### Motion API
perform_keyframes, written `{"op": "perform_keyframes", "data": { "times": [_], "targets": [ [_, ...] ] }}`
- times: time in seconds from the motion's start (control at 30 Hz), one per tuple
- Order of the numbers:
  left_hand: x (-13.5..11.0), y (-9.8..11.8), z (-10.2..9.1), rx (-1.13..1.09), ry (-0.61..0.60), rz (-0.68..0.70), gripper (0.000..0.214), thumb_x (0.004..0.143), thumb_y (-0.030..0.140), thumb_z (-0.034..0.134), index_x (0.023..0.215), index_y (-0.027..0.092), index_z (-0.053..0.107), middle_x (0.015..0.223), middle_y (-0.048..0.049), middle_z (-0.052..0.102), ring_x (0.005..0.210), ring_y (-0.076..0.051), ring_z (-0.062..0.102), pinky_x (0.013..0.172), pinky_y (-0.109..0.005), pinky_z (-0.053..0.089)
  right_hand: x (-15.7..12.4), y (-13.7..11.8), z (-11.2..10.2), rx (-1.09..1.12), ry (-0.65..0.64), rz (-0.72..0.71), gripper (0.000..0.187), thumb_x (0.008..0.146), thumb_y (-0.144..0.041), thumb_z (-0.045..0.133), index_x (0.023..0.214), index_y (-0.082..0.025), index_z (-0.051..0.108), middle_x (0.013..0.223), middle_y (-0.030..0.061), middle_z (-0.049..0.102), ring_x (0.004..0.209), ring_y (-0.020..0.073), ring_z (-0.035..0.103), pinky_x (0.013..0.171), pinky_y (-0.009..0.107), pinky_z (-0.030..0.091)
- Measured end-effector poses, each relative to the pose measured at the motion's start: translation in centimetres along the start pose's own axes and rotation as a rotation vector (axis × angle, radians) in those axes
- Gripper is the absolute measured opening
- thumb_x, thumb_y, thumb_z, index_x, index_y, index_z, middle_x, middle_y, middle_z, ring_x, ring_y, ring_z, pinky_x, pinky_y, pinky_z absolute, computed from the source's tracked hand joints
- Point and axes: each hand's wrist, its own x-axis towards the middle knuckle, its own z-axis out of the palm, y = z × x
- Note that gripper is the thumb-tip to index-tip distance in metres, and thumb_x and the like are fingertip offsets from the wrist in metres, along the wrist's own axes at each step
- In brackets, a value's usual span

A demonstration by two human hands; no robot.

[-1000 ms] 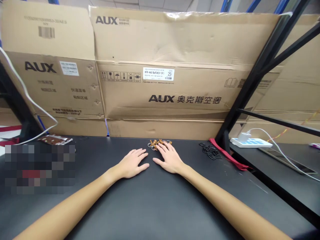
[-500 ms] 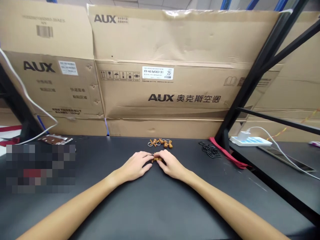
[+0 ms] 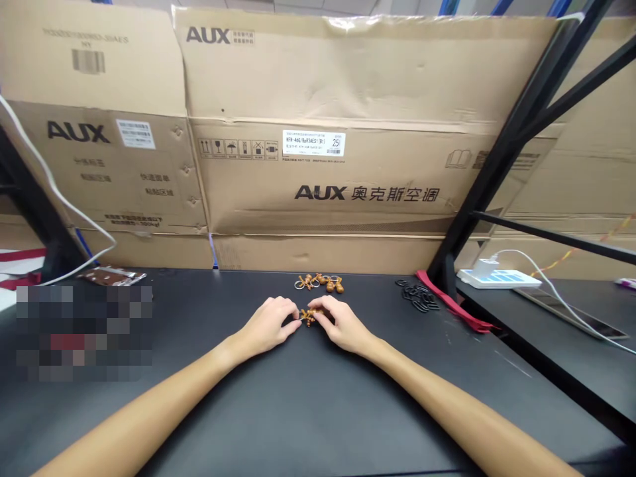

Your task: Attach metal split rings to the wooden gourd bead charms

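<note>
A small brown gourd keychain (image 3: 308, 316) lies between my two hands on the black table (image 3: 318, 397). My left hand (image 3: 268, 324) pinches its left end with curled fingers. My right hand (image 3: 340, 323) pinches its right end the same way. A little pile of the same brown keychains with metal rings (image 3: 320, 283) sits just beyond my fingers, near the cardboard boxes.
Large AUX cardboard boxes (image 3: 318, 132) wall off the back of the table. A heap of black rings (image 3: 418, 296) and a red strap (image 3: 450, 307) lie to the right by a black rack post (image 3: 497, 159). A white power strip (image 3: 497, 278) sits further right.
My right hand pulled one keychain back from the pile. Both hands went from flat and open to pinching it between them, then lifted slightly.
</note>
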Motion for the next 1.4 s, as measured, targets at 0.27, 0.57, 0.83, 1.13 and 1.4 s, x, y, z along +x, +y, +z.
{"op": "perform_keyframes", "data": {
  "times": [0.27,0.57,0.83,1.13,1.4],
  "targets": [
    [0.0,0.1,-0.1,-0.002,-0.009,0.029,0.020,0.095,0.030,0.044,0.087,0.020,0.059,0.088,-0.0038,0.062,0.082,-0.019,0.056,0.079,-0.033,0.042,-0.1,-0.3,-0.1,0.124,-0.005,0.062,0.020,0.091,-0.034,0.047,0.101,-0.020,0.058,0.095,0.0054,0.067,0.083,0.0177,0.062,0.077,0.032,0.051],
    [0.0,0.5,-0.3,0.005,-0.030,0.066,0.022,0.096,0.027,0.041,0.085,0.019,0.057,0.087,-0.0036,0.063,0.085,-0.019,0.055,0.079,-0.032,0.040,0.0,-0.6,0.1,0.341,-0.066,0.133,0.025,0.089,-0.041,0.050,0.101,-0.020,0.056,0.089,0.0034,0.066,0.079,0.0161,0.061,0.077,0.032,0.050],
    [0.0,0.0,0.1,-0.070,-0.031,0.050,0.018,0.095,0.025,0.042,0.087,0.020,0.058,0.087,-0.0023,0.063,0.083,-0.018,0.055,0.080,-0.031,0.041,0.2,0.7,0.0,0.219,0.028,0.190,0.021,0.087,-0.038,0.049,0.093,-0.019,0.057,0.085,0.0032,0.065,0.074,0.0162,0.060,0.069,0.031,0.049],
    [0.4,0.1,-0.6,-0.285,-0.038,-0.031,0.024,0.095,0.033,0.043,0.090,0.021,0.063,0.089,-0.0012,0.067,0.082,-0.017,0.059,0.078,-0.027,0.043,0.0,0.8,0.1,-0.039,-0.043,0.044,0.013,0.089,-0.021,0.049,0.092,-0.021,0.061,0.087,0.0036,0.065,0.077,0.0166,0.056,0.073,0.031,0.045],
    [0.4,0.2,-0.8,-0.344,-0.011,-0.033,0.020,0.093,0.029,0.047,0.087,0.020,0.063,0.086,0.0000,0.067,0.079,-0.015,0.060,0.076,-0.025,0.044,-0.2,0.0,0.1,-0.063,-0.091,-0.096,0.010,0.087,-0.023,0.056,0.095,-0.021,0.062,0.090,0.0040,0.062,0.084,0.0173,0.054,0.082,0.034,0.044]
  ]
}}
